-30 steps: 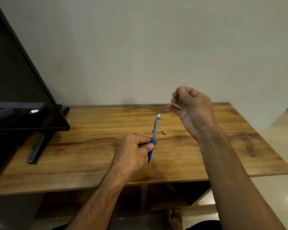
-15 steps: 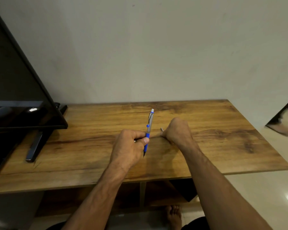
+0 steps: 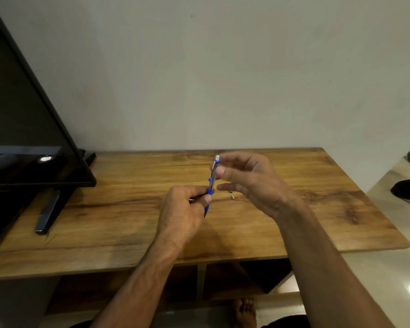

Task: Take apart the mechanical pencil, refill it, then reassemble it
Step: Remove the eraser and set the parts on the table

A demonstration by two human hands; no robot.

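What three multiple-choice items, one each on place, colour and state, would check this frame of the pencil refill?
1. Where does the small loose part lie?
A. On the table, right of the pencil
B. On the TV stand
C. On the floor

2. What colour is the pencil's grip?
A. Red
B. Blue
C. Green

3. How is the pencil held?
A. Flat on the table
B. Roughly upright in the left hand, tip down
C. In the right hand alone

Answers:
1. A: the small part rests on the table, just right of the pencil.
2. B: the lower section by the fingers is blue.
3. B: the left hand grips the lower end, while the right hand is at the top with its fingers spread.
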